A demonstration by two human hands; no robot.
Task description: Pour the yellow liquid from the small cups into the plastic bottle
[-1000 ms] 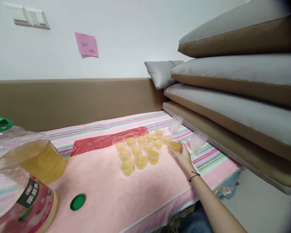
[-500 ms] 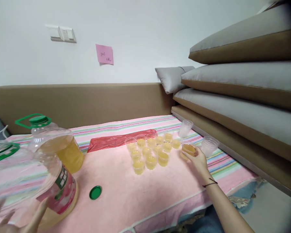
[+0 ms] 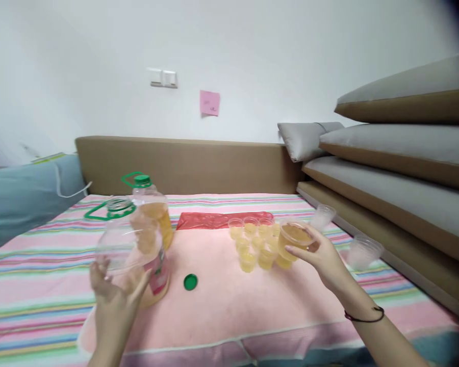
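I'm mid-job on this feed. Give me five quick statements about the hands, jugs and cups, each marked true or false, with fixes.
1. The right hand holds a cup with drink in it. True.
2. Both jugs are capped. False: only the rear jug wears a green cap; a loose cap lies on the pink cloth.
3. The left hand is at the front jug, fingers spread. True.
4. The empty cups stand left of the group of filled cups. False: the empty cups are on the right.
5. The red plastic lies in front of the filled cups. False: it lies behind them, towards the wall.
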